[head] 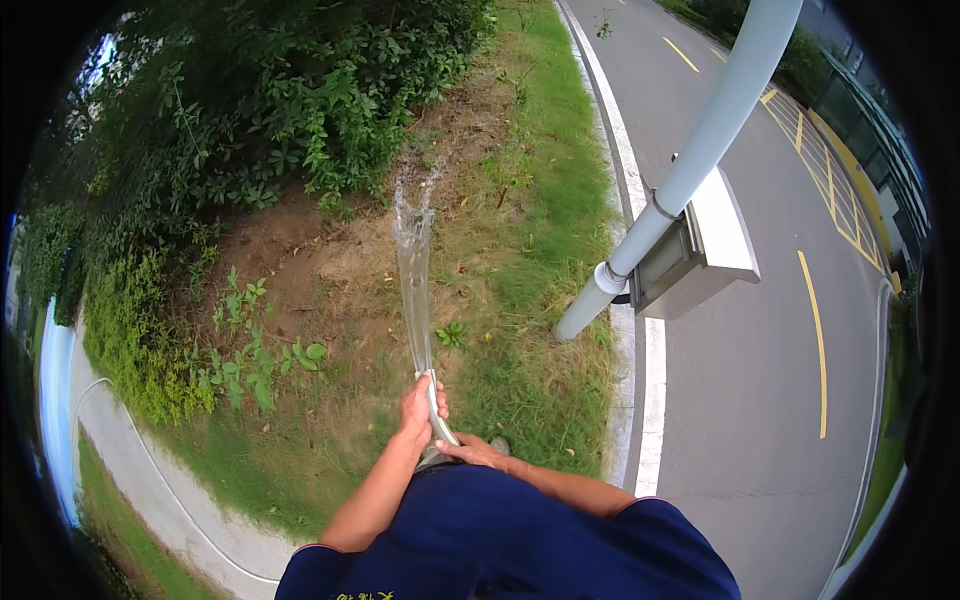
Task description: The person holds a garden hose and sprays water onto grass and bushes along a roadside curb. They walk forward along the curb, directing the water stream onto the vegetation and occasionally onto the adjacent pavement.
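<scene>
My left hand (420,409) is wrapped around the end of a light-coloured water hose (441,427), its thumb near the opening. Lower and to the right, close to my waist, my right hand (472,451) grips the same hose farther back. Water (415,277) pours forward from the hose end in a widening stream and breaks into splashes over bare soil (330,259) near the bushes.
Dense green bushes (300,97) fill the upper left. On the right, a grey metal pole (675,180) carries a metal box (690,277) beside the kerb and road (735,390). A pale hose (176,495) lies along the paved path (225,532) at lower left.
</scene>
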